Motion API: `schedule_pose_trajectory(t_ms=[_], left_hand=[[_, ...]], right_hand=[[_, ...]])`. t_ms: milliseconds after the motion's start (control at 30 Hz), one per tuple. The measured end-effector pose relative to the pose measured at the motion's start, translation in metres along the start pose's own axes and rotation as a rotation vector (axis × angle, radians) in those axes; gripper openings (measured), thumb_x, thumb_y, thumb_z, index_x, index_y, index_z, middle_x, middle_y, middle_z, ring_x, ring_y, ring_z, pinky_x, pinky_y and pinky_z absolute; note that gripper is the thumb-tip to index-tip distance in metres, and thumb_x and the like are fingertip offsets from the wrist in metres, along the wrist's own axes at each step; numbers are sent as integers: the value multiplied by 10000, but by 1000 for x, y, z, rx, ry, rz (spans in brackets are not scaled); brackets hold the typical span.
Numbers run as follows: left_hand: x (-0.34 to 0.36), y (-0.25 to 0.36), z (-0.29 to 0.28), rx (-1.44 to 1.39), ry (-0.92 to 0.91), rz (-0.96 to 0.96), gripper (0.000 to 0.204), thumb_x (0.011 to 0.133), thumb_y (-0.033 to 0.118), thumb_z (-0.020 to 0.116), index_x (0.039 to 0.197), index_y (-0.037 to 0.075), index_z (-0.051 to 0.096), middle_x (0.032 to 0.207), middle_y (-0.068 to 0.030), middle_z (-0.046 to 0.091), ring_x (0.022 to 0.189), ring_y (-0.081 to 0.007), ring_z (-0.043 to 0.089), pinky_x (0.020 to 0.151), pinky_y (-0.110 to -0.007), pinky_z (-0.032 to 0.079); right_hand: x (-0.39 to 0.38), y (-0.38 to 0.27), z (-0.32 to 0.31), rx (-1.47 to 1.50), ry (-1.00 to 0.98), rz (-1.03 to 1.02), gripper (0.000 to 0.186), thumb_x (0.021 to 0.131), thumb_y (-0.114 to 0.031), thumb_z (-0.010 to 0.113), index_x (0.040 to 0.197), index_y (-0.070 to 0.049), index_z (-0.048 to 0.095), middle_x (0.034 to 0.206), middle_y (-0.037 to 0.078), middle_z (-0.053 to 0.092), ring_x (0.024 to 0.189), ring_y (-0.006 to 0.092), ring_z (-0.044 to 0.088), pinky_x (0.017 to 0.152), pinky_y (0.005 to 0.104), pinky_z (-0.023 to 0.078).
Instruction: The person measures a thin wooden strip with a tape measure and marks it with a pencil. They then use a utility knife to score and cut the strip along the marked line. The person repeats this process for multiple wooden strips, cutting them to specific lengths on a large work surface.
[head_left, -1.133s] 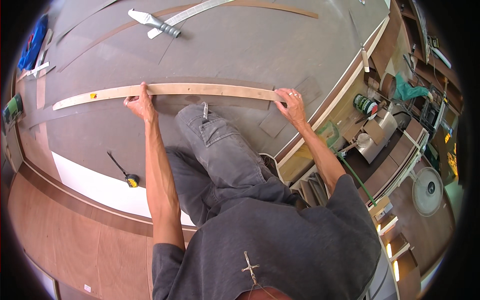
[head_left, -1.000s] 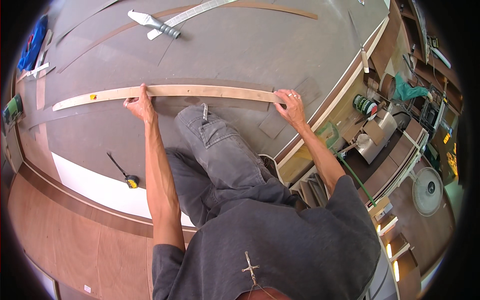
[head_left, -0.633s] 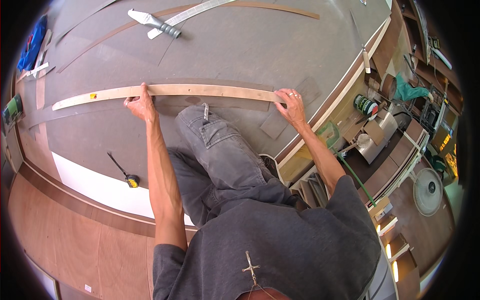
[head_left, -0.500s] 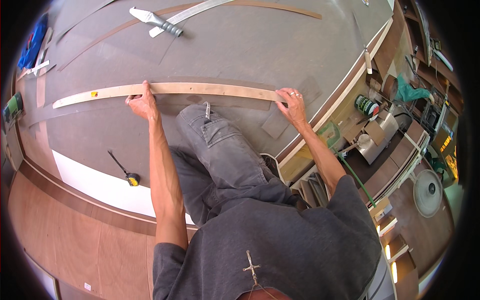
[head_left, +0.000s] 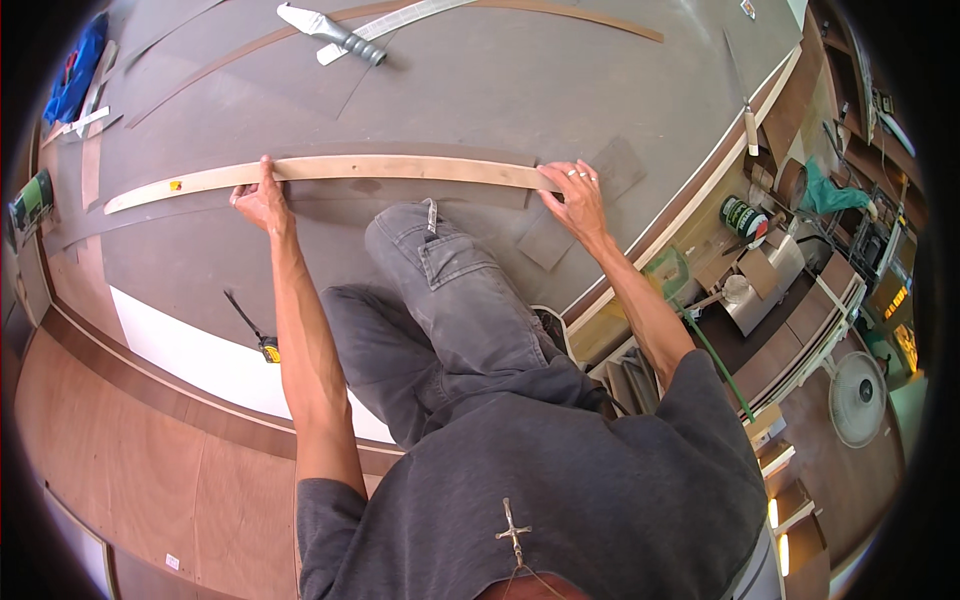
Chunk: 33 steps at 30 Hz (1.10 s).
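Observation:
A long pale wooden strip [head_left: 400, 167] with a small yellow piece [head_left: 175, 186] on it lies across the grey work surface [head_left: 590, 90], over a darker thin sheet. My left hand [head_left: 262, 200] is closed on the strip left of its middle, thumb over the top. My right hand [head_left: 572, 198] grips its right end, fingertips curled over it. Below them are my knees in grey trousers [head_left: 440, 290], and a yellow-black tape measure [head_left: 269, 349] lies left of my left forearm.
A grey-handled tool [head_left: 340, 38] lies across a metal strip at the top. A blue bag [head_left: 75, 70] and a green can [head_left: 30, 205] sit at the left. Along the right are wooden edging [head_left: 700, 170], a dark tub [head_left: 743, 218], cluttered tools and a fan [head_left: 855, 398].
My left hand has moved slightly left and up, my right hand slightly up, both still on the strip. The view has shifted, so surrounding items sit a little right and higher.

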<state>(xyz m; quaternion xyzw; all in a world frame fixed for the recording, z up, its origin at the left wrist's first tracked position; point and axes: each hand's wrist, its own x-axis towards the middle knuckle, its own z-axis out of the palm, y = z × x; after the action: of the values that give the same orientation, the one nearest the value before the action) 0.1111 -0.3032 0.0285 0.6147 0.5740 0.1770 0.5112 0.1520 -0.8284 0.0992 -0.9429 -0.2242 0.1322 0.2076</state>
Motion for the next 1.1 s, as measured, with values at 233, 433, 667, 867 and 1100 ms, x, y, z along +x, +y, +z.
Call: schedule_pose_trajectory(t_ms=[233, 433, 667, 867, 1100], left_hand=[[7, 4, -7, 40, 1, 28, 858, 756, 283, 958, 1312, -112, 440, 1054, -183, 683, 870, -221, 716, 682, -327, 649], [7, 1, -5, 38, 19, 44, 800, 769, 290, 952, 1274, -94, 465, 991, -144, 680, 802, -186, 698, 618, -297, 619], [9, -2, -6, -32, -15, 40, 805, 774, 276, 951, 1296, -79, 452, 955, -110, 653, 776, -169, 671, 629, -291, 599], [9, -4, -10, -62, -39, 6, 807, 778, 236, 958, 1317, -48, 428, 1009, -85, 650, 896, -168, 662, 793, -364, 604], [8, -3, -7, -34, -39, 12, 821, 779, 237, 957, 1327, -52, 419, 1000, -85, 652, 900, -167, 674, 760, -343, 621]], right_hand=[[7, -7, 9, -4, -16, -6, 437, 826, -188, 831, 1241, -165, 696, 1191, 6, 671, 1162, 227, 621, 1143, 498, 406], [9, -7, 13, -28, -15, -19, 428, 846, -194, 821, 1251, -151, 689, 1195, 14, 665, 1163, 245, 617, 1136, 497, 409], [9, -8, 11, -38, -33, -5, 436, 845, -192, 822, 1259, -153, 689, 1213, 17, 669, 1175, 243, 620, 1140, 501, 410], [7, -7, 11, -20, -37, 0, 435, 840, -189, 824, 1255, -160, 695, 1224, 5, 681, 1196, 224, 622, 1150, 500, 409], [8, -7, 11, -30, -38, 10, 437, 844, -197, 823, 1260, -167, 694, 1231, -2, 688, 1193, 220, 629, 1147, 498, 414]])
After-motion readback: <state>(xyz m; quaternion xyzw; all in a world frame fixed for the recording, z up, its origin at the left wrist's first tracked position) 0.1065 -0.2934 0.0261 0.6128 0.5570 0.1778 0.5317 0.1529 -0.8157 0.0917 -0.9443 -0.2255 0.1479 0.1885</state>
